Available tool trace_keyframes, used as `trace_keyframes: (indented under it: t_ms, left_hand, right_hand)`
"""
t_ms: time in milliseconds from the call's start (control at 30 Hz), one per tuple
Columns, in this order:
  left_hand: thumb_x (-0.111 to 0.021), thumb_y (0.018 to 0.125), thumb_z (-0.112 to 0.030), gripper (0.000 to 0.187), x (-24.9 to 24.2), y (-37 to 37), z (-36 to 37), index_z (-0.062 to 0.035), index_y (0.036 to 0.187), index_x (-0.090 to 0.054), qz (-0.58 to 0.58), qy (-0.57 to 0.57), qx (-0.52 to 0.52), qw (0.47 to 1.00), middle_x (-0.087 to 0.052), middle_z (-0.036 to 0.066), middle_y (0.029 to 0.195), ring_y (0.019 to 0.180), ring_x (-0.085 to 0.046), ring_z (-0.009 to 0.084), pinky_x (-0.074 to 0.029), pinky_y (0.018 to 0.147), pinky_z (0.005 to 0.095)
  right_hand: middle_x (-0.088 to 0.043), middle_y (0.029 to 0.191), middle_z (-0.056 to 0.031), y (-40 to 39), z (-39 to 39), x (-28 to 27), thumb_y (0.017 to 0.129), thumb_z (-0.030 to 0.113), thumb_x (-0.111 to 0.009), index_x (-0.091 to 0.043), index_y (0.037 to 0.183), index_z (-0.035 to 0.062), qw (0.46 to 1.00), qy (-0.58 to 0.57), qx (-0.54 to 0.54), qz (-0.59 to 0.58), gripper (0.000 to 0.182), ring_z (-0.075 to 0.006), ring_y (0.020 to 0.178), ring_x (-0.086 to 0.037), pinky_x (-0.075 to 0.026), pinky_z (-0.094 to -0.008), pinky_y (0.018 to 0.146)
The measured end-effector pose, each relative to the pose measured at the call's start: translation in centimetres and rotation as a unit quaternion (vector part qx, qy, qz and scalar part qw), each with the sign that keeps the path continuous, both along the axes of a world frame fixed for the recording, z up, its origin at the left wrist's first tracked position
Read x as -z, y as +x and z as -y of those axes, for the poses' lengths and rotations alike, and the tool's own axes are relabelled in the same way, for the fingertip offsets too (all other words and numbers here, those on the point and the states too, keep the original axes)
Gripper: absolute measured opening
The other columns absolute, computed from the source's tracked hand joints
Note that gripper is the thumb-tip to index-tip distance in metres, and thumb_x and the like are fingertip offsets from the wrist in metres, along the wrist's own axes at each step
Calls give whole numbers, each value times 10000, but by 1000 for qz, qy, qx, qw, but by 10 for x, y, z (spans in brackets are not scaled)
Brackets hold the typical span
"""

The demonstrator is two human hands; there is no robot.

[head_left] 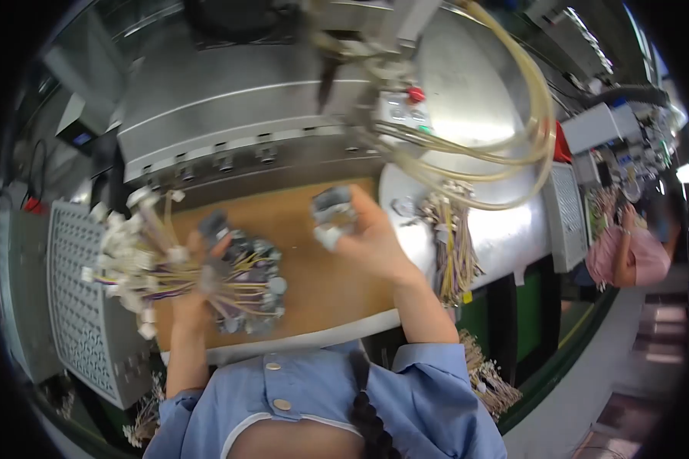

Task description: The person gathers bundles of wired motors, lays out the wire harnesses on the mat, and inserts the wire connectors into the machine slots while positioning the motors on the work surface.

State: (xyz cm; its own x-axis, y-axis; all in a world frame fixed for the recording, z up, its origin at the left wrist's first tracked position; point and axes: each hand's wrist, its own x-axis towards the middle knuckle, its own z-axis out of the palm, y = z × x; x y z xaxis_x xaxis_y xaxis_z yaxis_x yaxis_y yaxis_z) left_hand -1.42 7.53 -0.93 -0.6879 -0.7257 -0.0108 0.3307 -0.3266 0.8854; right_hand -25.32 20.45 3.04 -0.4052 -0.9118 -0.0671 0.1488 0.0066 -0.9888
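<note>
My left hand (194,269) is wrapped around a bundle of thin yellow, white and purple wires (164,283). White plastic connectors (122,245) fan out from the bundle on the left. On its right, a cluster of small dark and silvery round parts (256,306) lies over the brown work surface. A dark grey cover sits on a finger of this hand. Above the middle of that surface, my right hand (371,239) is curved and somewhat blurred, thumb and fingers apart. Dark grey and white covers show on its fingertips. Nothing can be made out between them.
The brown board (314,283) lies before a metal machine (245,115). Looped clear hoses (540,115) hang on the right near a control box with a red button (415,95). Another wire bundle (453,252) hangs over the right edge. A co-worker (628,256) sits far right.
</note>
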Motion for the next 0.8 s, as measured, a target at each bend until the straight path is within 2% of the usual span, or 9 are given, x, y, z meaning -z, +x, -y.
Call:
trace_keyframes:
  t_ms: [200, 267, 300, 400, 467, 567, 600, 667, 800]
  left_hand:
    - [-666, 743, -114, 468, 8, 11, 8, -30, 1172, -498, 208, -177, -55, 960, -544, 109, 1115, 1052, -502, 212, -410, 890, 347]
    - [-611, 779, -108, 361, 7, 7, 6, 6, 1110, -524, -2, 74, -20, 997, -554, 127, 1055, 1075, -495, 261, -420, 875, 361]
    - [-572, 786, -87, 260, 1, 6, 14, 43, 1010, -549, -21, 47, 46, 998, -552, 129, 982, 1101, -482, 289, -412, 893, 388]
    - [-579, 776, -92, 211, -14, 0, 7, 59, 922, -569, -69, 187, -3, 980, -546, 129, 908, 1118, -481, 293, -393, 918, 400]
    - [-572, 779, -136, 186, 1, 1, 15, 45, 821, -564, -91, 115, 18, 989, -531, 135, 825, 963, -552, 280, -387, 921, 399]
    - [-552, 761, -177, 184, -1, 10, 18, -27, 675, -489, -142, 133, 101, 976, -460, 101, 705, 725, -496, 199, -417, 861, 374]
    - [-552, 761, -177, 184, -3, 12, 18, -27, 675, -489, -143, 133, 101, 976, -460, 101, 705, 725, -496, 199, -417, 861, 374]
    - [-560, 755, -205, 203, -4, 14, 16, -42, 647, -506, -192, 56, 170, 965, -465, 86, 705, 774, -504, 214, -418, 854, 381]
    - [-572, 772, -296, 262, -6, 8, 17, -46, 707, -525, -241, -83, 192, 948, -487, 69, 792, 829, -505, 219, -392, 898, 360]
  right_hand:
    - [-541, 960, -20, 59, 58, -7, 755, -2, -591, -517, 1012, 55, 955, -137, -181, -193, 273, -87, 880, -521, -474, -217, 625]
    - [-528, 868, -35, 56, 58, -8, 753, -23, -578, -487, 956, 64, 979, -99, -169, 52, 239, -139, 820, -544, -493, -244, 488]
    - [-522, 822, -42, 55, 57, -9, 751, -33, -572, -471, 928, 69, 970, -74, -156, 173, 227, -164, 790, -556, -502, -258, 420]
    - [-535, 839, -50, 52, 50, -12, 740, -18, -604, -463, 904, 66, 895, -64, -188, 400, 232, -154, 796, -561, -515, -269, 527]
    - [-545, 838, -60, 54, 48, -3, 743, 42, -627, -465, 921, 68, 878, -119, -223, 406, 242, -168, 801, -576, -492, -298, 620]
    - [-560, 753, -57, 42, 39, -14, 777, 226, -602, -509, 907, 50, 961, 6, -189, -203, 237, -203, 689, -583, -458, -316, 606]
    - [-560, 753, -57, 37, 40, -13, 777, 226, -602, -509, 907, 50, 961, 6, -189, -203, 237, -203, 689, -583, -458, -316, 606]
    - [-586, 730, -94, 27, 44, -5, 742, 207, -612, -553, 853, 63, 781, -10, -116, -613, 191, -256, 650, -585, -464, -349, 561]
    - [-605, 708, -86, 1, 45, 21, 794, 147, -586, -592, 841, 68, 820, 72, -100, -559, 92, -239, 585, -588, -463, -334, 533]
